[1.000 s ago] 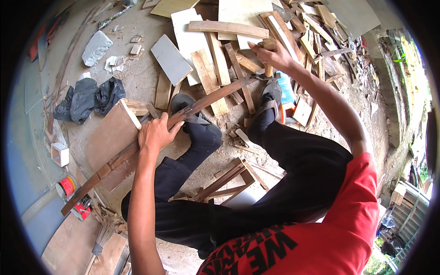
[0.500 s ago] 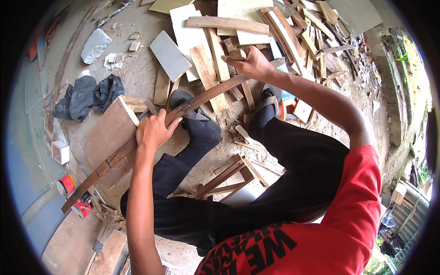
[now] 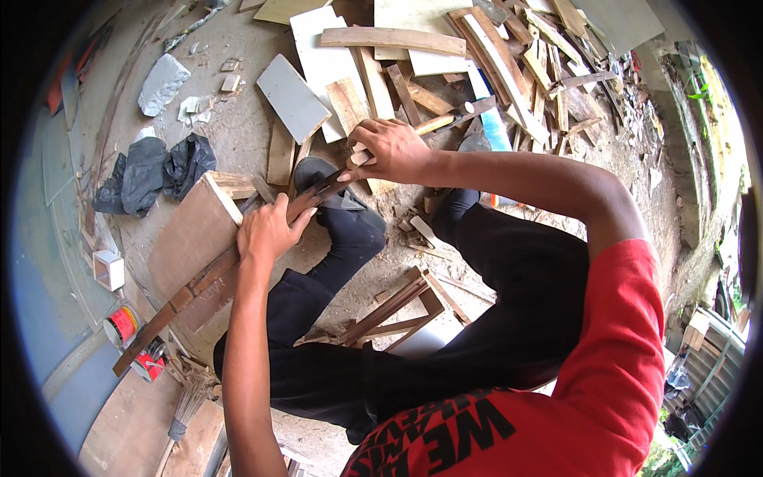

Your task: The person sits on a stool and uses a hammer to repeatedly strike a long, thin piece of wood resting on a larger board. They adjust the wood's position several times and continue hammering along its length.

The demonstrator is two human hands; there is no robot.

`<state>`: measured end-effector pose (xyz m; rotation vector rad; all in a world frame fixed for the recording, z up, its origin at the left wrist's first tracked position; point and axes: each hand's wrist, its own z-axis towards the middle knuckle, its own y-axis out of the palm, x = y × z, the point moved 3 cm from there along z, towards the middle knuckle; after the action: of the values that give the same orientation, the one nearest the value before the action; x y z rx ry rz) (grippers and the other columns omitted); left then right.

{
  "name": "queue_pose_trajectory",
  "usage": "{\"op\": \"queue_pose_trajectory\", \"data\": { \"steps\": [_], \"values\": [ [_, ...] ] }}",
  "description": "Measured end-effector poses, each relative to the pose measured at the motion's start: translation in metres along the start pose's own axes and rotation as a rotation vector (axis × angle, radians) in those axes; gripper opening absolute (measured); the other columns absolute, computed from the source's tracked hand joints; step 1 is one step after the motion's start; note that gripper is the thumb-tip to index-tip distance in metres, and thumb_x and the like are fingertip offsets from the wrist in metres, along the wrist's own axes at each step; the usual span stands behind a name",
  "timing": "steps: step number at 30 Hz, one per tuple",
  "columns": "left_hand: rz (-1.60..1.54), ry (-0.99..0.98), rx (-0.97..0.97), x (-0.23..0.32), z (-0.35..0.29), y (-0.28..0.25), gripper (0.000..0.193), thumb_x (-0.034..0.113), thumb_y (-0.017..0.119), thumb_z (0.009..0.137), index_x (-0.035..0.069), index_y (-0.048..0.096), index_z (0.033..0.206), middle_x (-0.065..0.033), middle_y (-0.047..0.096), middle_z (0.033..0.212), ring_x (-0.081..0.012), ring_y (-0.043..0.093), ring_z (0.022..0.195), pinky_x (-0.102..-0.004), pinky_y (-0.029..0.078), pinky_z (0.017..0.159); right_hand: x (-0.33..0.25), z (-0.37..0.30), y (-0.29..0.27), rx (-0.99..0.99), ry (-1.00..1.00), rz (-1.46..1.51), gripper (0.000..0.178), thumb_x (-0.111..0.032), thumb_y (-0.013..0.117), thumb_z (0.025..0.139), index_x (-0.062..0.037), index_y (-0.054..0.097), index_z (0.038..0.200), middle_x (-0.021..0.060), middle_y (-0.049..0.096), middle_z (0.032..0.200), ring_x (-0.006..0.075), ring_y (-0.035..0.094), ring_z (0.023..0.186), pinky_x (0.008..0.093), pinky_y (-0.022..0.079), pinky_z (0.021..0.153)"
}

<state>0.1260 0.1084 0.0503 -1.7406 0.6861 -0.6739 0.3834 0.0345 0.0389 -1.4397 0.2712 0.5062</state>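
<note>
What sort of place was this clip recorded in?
Probably a rough woodworking or salvage spot: loose boards lie heaped on a dusty, littered floor, the left hand grips a long wooden strip, and the right hand holds a wooden-handled tool.

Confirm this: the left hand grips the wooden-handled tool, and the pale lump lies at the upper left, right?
Not quite: the head view shows the right hand gripping the wooden-handled tool; the left hand holds the brown strip. The pale lump does lie at the upper left.
</note>
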Motion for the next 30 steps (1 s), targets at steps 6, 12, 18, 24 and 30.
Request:
{"op": "queue_pose_trajectory", "data": {
  "steps": [6, 12, 18, 24, 30],
  "values": [
    [-0.016, -0.004, -0.017, 0.001, -0.002, -0.003, 0.056, 0.059, 0.058, 0.092, 0.004, 0.058, 0.092, -0.0242, 0.068, 0.070, -0.0432, 0.069, 0.068, -0.0533, 0.055, 0.063, -0.012, -0.008, 0.013, -0.076, -0.048, -0.070, 0.088, -0.079, 0.058, 0.081, -0.0056, 0.057, 0.130, 0.0171, 0.062, 0.125, 0.0346, 0.059, 0.122, 0.0466, 0.044, 0.108],
    [-0.039, -0.011, -0.011, 0.006, -0.002, -0.005, 0.055, 0.056, 0.062, 0.091, 0.001, 0.059, 0.091, -0.0271, 0.067, 0.074, -0.0461, 0.068, 0.074, -0.0545, 0.054, 0.066, -0.015, -0.018, 0.036, -0.103, -0.025, -0.151, 0.092, -0.080, 0.050, 0.085, -0.0115, 0.045, 0.146, 0.0167, 0.051, 0.143, 0.0331, 0.047, 0.137, 0.0507, 0.032, 0.117],
    [0.004, 0.000, -0.034, 0.006, 0.001, -0.004, 0.058, 0.060, 0.057, 0.092, 0.002, 0.059, 0.095, -0.0256, 0.069, 0.074, -0.0443, 0.070, 0.073, -0.0533, 0.055, 0.066, -0.010, -0.015, 0.060, -0.199, -0.043, -0.231, 0.098, -0.080, 0.052, 0.083, -0.0114, 0.037, 0.152, 0.0169, 0.043, 0.150, 0.0349, 0.039, 0.142, 0.0534, 0.029, 0.118],
    [0.010, -0.034, -0.050, 0.005, -0.003, -0.009, 0.060, 0.060, 0.058, 0.092, 0.001, 0.062, 0.098, -0.0280, 0.069, 0.079, -0.0471, 0.069, 0.079, -0.0544, 0.055, 0.070, -0.008, 0.001, 0.072, -0.434, 0.018, -0.192, 0.095, -0.078, 0.059, 0.081, -0.0089, 0.045, 0.144, 0.0188, 0.039, 0.151, 0.0355, 0.043, 0.136, 0.0502, 0.037, 0.111],
    [0.009, -0.004, -0.008, 0.007, 0.004, -0.005, 0.058, 0.061, 0.058, 0.091, 0.003, 0.060, 0.092, -0.0274, 0.069, 0.077, -0.0458, 0.069, 0.076, -0.0548, 0.053, 0.073, 0.012, -0.009, 0.025, -0.149, -0.216, -0.222, 0.047, -0.053, 0.064, 0.092, -0.0093, 0.062, 0.108, 0.0134, 0.053, 0.114, 0.0278, 0.060, 0.098, 0.0455, 0.053, 0.077]
  ]
}}
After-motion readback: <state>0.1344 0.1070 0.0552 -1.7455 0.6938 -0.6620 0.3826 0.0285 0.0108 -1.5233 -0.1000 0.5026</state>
